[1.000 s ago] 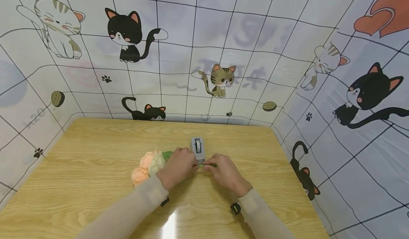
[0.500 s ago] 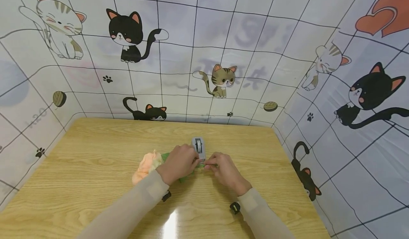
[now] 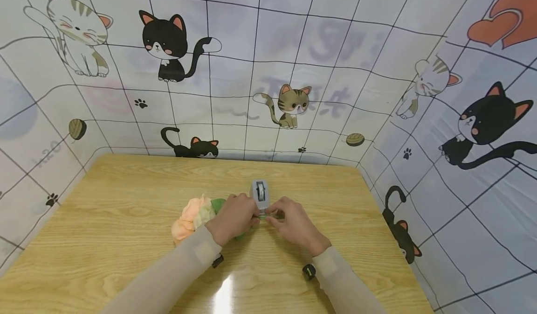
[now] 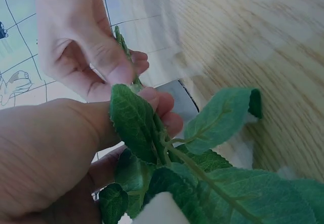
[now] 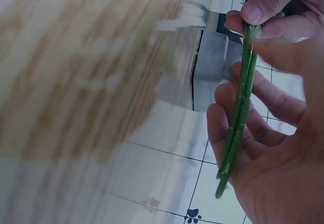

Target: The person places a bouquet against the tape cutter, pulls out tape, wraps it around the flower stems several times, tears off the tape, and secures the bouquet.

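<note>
My left hand [image 3: 235,216] pinches a bunch of artificial flowers [image 3: 186,220] by the stems, just past the green leaves [image 4: 223,117]. Peach and pale cream blossoms lie to its left in the head view. Two green stems [image 5: 235,138] run out past the fingertips, across the open palm side of my right hand [image 5: 273,158]. The right thumb and fingers close on the stems right beside the left fingertips, where a small pale shiny patch shows. Directly behind both hands stands a grey tape dispenser [image 3: 260,193] with a roll in it.
Wood-grain table [image 3: 138,197] lies under everything. A white sheet [image 3: 235,104] printed with cats and grid lines rises at the back and both sides. Black wrist devices sit under both sleeves.
The bunch has turned about its stems, so the cream blossom and leaf show more again. My left hand has shifted slightly left; the right thumb and index finger have spread a little.
</note>
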Demonstrator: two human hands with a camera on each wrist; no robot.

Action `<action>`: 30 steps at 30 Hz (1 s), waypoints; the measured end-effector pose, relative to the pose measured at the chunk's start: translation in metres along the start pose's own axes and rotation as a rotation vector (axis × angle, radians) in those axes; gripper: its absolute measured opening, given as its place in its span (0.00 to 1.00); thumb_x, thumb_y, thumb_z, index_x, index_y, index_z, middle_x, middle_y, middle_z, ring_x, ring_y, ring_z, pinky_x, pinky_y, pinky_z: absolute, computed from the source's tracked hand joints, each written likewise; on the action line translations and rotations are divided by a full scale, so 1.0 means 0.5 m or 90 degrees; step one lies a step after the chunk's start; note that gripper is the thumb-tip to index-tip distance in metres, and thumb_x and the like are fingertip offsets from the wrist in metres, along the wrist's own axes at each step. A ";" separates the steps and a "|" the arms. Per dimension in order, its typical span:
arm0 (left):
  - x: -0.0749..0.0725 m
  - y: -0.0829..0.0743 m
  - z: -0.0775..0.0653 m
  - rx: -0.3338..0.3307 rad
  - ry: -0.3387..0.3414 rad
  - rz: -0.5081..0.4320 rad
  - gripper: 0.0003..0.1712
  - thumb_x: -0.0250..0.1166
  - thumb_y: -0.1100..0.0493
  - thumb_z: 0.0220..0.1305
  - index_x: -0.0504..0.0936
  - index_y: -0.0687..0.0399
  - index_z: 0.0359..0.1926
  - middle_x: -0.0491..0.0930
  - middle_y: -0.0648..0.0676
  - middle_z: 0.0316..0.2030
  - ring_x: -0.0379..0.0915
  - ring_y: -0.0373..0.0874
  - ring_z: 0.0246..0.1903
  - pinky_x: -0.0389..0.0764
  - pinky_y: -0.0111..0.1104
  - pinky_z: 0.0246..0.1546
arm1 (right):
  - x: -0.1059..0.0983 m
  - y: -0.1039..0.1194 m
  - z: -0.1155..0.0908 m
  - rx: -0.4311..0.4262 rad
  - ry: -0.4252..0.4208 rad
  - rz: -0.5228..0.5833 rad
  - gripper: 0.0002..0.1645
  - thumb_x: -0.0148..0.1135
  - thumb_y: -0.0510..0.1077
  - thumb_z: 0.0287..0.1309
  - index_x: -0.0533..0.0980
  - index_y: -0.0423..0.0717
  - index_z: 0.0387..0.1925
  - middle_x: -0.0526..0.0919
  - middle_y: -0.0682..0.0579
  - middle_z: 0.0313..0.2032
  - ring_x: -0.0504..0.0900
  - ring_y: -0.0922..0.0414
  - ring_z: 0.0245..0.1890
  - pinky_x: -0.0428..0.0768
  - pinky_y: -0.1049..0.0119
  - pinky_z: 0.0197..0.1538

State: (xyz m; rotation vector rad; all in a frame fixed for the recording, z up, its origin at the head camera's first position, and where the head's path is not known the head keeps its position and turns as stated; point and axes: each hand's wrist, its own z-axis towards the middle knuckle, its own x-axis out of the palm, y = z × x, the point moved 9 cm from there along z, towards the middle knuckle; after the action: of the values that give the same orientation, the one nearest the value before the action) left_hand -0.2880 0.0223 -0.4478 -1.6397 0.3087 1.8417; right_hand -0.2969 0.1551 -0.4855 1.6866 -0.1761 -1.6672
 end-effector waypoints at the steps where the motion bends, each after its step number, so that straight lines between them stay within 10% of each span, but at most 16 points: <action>1: 0.002 -0.001 0.000 0.003 -0.002 0.010 0.04 0.82 0.53 0.60 0.96 0.46 0.32 0.92 0.48 0.30 0.86 0.45 0.32 0.86 0.51 0.42 | 0.000 0.000 0.002 0.002 0.000 0.002 0.09 0.68 0.52 0.74 0.86 0.57 0.50 0.82 0.55 0.50 0.82 0.61 0.44 0.85 0.62 0.48; 10: 0.008 -0.013 -0.002 0.036 -0.030 0.085 0.08 0.81 0.50 0.61 0.94 0.44 0.28 0.91 0.46 0.31 0.84 0.47 0.37 0.86 0.51 0.47 | 0.004 0.019 0.027 -0.013 0.021 -0.090 0.28 0.43 0.44 0.84 0.70 0.43 0.77 0.70 0.45 0.75 0.76 0.66 0.30 0.77 0.68 0.34; 20: 0.008 -0.025 -0.012 0.080 -0.028 0.137 0.08 0.79 0.51 0.64 0.91 0.43 0.30 0.90 0.45 0.35 0.86 0.45 0.42 0.84 0.49 0.54 | -0.001 0.036 0.037 -0.010 0.038 -0.177 0.26 0.47 0.44 0.83 0.73 0.43 0.75 0.72 0.45 0.74 0.75 0.59 0.39 0.73 0.67 0.29; 30: -0.018 -0.063 -0.051 0.133 -0.053 0.191 0.11 0.76 0.49 0.67 0.90 0.41 0.27 0.88 0.42 0.33 0.84 0.41 0.41 0.82 0.45 0.55 | 0.000 0.036 0.045 0.022 0.042 -0.184 0.25 0.48 0.44 0.83 0.77 0.44 0.72 0.72 0.46 0.74 0.73 0.61 0.26 0.72 0.66 0.25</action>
State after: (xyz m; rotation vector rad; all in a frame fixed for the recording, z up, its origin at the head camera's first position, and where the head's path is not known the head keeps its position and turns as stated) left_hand -0.2486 0.0292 -0.4368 -1.4281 0.7182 2.0116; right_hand -0.3102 0.1332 -0.4722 1.8593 0.0752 -1.8200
